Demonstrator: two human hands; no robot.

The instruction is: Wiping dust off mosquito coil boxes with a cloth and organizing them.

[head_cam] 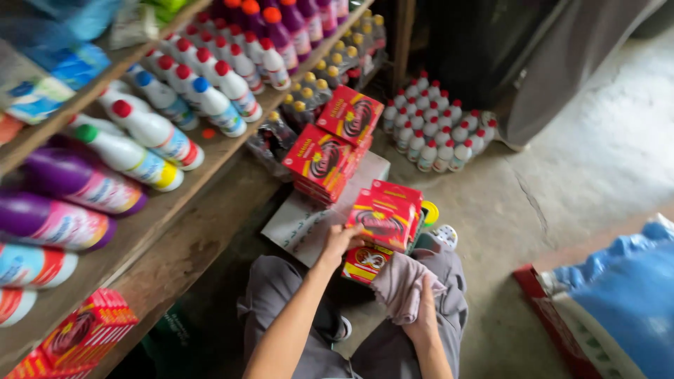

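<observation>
Red boxes rest on the person's lap; more red boxes are stacked on a cardboard carton beside the wooden shelf. The left hand touches the lap stack, fingers curled at its edge. The right hand grips a grey cloth. White bottles stand on the concrete floor; a blue sack lies nearby.

The boxes are red with a dark spiral and yellow trim, the cloth is pale pink, the shelf bottles white with red, blue or green caps, others purple.
</observation>
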